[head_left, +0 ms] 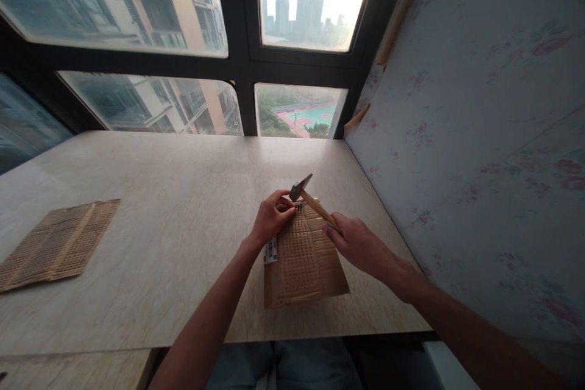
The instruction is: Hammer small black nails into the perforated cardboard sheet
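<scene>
My right hand (350, 233) grips the wooden handle of a hammer (319, 207), whose metal head hangs over the far end of a piece of brown cardboard (299, 262). Rows of small marks or holes cover the cardboard's face, and a white printed label (270, 251) is at its left edge. Several short dark nail-like pieces (298, 208) stand near its far edge. Right beside them, my left hand (273, 216) has thumb and fingers pinched together under the hammer head. Whatever lies between those fingertips is too small to make out.
The cardboard lies on a pale marble-look countertop (183, 195). Another brown corrugated sheet (59, 244) rests at the left. A dark-framed window (247, 67) closes off the back, and a flower-papered wall (479, 152) runs along the right. The counter's front edge is close to my body.
</scene>
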The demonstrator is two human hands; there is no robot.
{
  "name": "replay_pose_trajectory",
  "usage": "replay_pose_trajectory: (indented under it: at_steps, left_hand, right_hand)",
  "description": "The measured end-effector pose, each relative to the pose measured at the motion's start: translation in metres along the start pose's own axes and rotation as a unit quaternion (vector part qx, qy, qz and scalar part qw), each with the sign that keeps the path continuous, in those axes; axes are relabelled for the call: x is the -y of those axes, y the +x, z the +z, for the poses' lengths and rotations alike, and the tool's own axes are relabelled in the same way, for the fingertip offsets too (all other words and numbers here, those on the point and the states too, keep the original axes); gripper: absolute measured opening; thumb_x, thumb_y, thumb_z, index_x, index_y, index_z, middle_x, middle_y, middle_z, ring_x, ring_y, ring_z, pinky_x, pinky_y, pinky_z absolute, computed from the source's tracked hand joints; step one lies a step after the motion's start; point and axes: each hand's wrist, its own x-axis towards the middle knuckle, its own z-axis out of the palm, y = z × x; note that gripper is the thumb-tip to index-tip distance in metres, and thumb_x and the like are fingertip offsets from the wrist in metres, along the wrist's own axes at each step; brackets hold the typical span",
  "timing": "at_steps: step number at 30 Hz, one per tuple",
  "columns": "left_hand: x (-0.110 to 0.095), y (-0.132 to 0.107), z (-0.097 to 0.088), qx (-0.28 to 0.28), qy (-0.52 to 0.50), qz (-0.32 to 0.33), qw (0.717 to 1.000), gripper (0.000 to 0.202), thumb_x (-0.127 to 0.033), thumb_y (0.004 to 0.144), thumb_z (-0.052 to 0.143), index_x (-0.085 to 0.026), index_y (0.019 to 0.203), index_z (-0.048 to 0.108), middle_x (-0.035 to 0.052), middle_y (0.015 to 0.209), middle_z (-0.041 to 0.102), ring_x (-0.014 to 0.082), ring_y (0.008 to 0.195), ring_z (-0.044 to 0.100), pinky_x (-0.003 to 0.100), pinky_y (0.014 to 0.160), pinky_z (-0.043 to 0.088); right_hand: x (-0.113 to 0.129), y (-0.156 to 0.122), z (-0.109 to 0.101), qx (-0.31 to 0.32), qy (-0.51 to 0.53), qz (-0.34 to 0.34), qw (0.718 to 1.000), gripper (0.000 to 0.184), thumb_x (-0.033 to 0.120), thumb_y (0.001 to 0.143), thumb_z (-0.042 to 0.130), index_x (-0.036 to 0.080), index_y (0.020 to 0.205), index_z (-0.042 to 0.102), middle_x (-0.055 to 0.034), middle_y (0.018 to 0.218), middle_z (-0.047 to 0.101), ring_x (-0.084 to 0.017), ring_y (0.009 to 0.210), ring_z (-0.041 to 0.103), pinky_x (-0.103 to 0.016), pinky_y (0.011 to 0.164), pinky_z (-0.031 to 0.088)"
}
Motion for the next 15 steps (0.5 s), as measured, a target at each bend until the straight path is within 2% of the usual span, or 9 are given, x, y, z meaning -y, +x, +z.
replay_pose_trajectory:
  at_steps: [5, 10, 15]
  left_hand:
    - [-0.0005, 0.0009, -0.0033, 0.025, 0.018, 0.009, 0.999, 0.034, -0.024, 0.074, 0.073, -0.019, 0.106, 0.064, 0.0051, 0.087, 0.075, 0.0218, 0.083, 0.073, 0.035, 0.078, 0.060]
    - [0.0015, 0.0011, -0.0040, 0.017, 0.007, 0.009, 1.000, 0.032, -0.024, 0.074, 0.072, -0.019, 0.105, 0.063, 0.0031, 0.084, 0.074, 0.0197, 0.080, 0.073, 0.035, 0.080, 0.059]
    - [0.0025, 0.0013, -0.0026, 0.029, -0.022, 0.002, 0.999, 0.037, -0.025, 0.074, 0.071, -0.017, 0.109, 0.062, 0.0036, 0.084, 0.072, 0.0193, 0.081, 0.072, 0.035, 0.080, 0.059]
  right_hand:
    - [-0.0033, 0.0022, 0.0014, 0.025, -0.013, -0.007, 1.000, 0.018, 0.024, 0.094, 0.050, 0.021, 0.077, 0.051, -0.0029, 0.067, 0.061, -0.016, 0.058, 0.052, -0.027, 0.054, 0.028]
    - [-0.0022, 0.0032, 0.0010, 0.008, 0.025, -0.001, 1.000, 0.021, 0.027, 0.096, 0.046, 0.022, 0.076, 0.046, -0.0023, 0.069, 0.061, -0.017, 0.063, 0.054, -0.027, 0.057, 0.031]
    - [-0.0054, 0.0062, 0.0020, 0.026, 0.011, 0.003, 1.000, 0.023, 0.024, 0.094, 0.048, 0.022, 0.072, 0.043, -0.0024, 0.067, 0.059, -0.016, 0.061, 0.052, -0.027, 0.057, 0.029]
